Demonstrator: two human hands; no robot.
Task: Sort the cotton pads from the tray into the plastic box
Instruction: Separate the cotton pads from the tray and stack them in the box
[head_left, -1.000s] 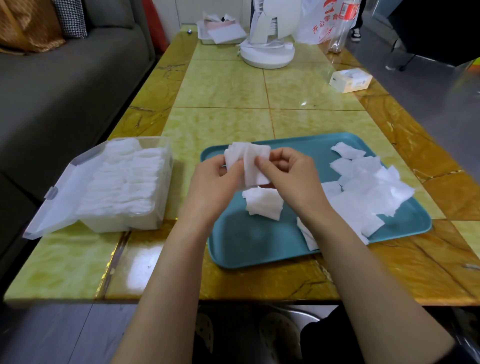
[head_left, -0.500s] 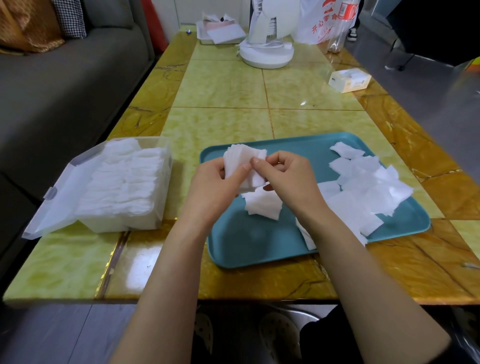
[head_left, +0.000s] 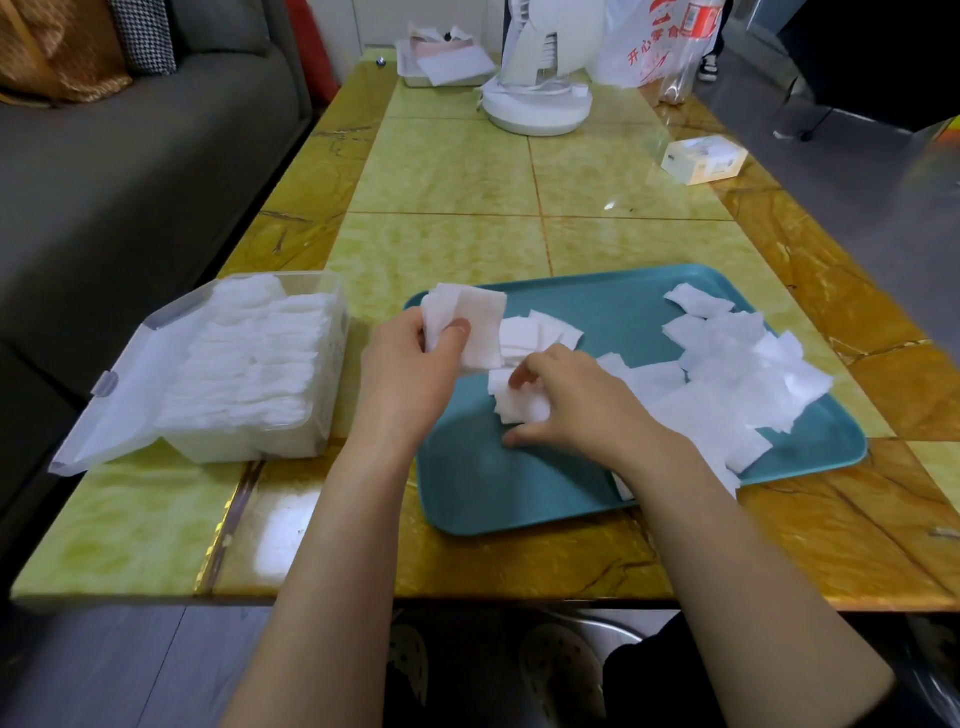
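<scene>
While the left grip (head_left: 405, 369) pinched a stack of cotton pads (head_left: 470, 322) over the far-left corner of the tray (head_left: 519, 499), the right grip (head_left: 576, 405) curled around a small pile (head_left: 519, 408) lying on it. The plastic box (head_left: 332, 374) stood just left, packed with pads.

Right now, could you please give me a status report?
Left hand holds pad stack. Right hand grips small pile on tray. Plastic box open, unobstructed.

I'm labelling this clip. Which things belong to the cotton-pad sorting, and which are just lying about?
Job: teal tray, loose cotton pads, plastic box, pad stack gripped by left hand, right hand curled over small pile.
Lying about: white fan, small carton, plastic bag, far white tray.
</scene>
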